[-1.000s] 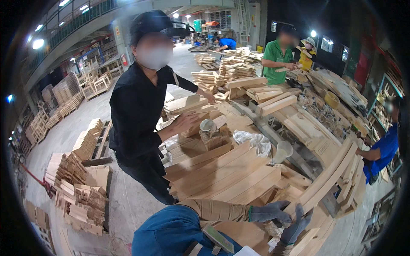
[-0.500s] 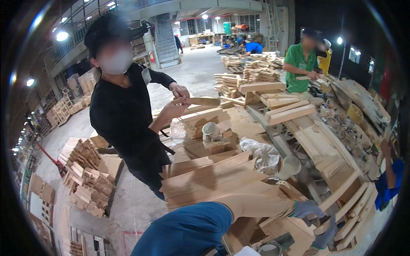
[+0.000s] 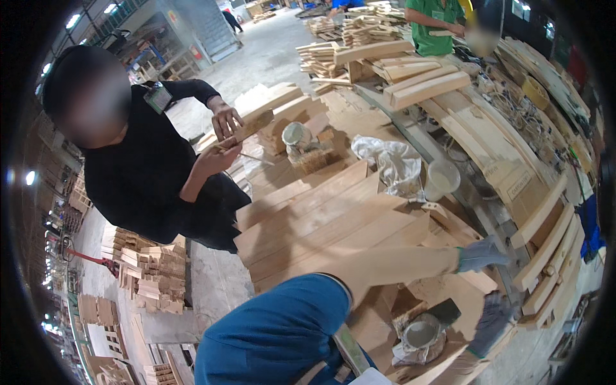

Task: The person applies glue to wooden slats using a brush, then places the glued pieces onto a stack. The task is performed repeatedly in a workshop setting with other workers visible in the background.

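Bright ceiling lamps [image 3: 72, 20] light the hall evenly; fisheye bends the edges, black vignette around.

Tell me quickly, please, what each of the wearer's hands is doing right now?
Left hand: gloved, reaching over the wooden boards; its grip cannot be told.
Right hand: gloved, beside a small tub; cannot be told.
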A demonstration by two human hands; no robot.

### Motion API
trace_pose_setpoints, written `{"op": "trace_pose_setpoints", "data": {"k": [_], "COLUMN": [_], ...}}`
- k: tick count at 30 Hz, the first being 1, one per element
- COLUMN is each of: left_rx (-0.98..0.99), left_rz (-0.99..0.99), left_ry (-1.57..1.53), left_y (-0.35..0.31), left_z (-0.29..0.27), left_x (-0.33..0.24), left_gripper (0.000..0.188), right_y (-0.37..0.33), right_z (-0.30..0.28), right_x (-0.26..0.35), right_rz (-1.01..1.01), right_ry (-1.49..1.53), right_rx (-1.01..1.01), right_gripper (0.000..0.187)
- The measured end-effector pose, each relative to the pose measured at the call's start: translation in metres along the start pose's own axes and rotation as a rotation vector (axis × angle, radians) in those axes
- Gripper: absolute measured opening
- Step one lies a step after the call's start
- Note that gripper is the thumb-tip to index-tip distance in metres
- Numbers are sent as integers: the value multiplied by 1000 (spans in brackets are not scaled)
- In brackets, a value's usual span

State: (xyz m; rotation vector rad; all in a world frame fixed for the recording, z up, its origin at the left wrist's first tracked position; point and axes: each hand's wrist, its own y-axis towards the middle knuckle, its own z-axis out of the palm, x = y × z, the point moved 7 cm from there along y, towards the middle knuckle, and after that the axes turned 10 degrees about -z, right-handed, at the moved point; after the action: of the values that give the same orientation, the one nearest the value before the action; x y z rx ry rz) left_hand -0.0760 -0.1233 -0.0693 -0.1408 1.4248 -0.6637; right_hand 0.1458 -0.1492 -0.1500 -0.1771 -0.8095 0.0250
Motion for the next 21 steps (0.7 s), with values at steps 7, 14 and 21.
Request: {"op": "trace_pose_setpoints", "data": {"k": [7, 14, 21], "left_rx": [-109, -710, -835], "left_rz": [165, 227, 341], "left_ry": [623, 895, 1299], "left_y": [-122, -320, -406], "left_z": [-27, -91, -77], "left_x": [114, 163, 220], "left_gripper": [75, 77, 81], "right_y": [-154, -252, -309], "right_z": [68, 128, 154], "right_x": [-8, -9, -51], "right_rz": [-168, -227, -348], "right_ry": [-479, -668, -778], "right_rx": [51, 176, 284], "right_gripper": [45, 42, 42]}}
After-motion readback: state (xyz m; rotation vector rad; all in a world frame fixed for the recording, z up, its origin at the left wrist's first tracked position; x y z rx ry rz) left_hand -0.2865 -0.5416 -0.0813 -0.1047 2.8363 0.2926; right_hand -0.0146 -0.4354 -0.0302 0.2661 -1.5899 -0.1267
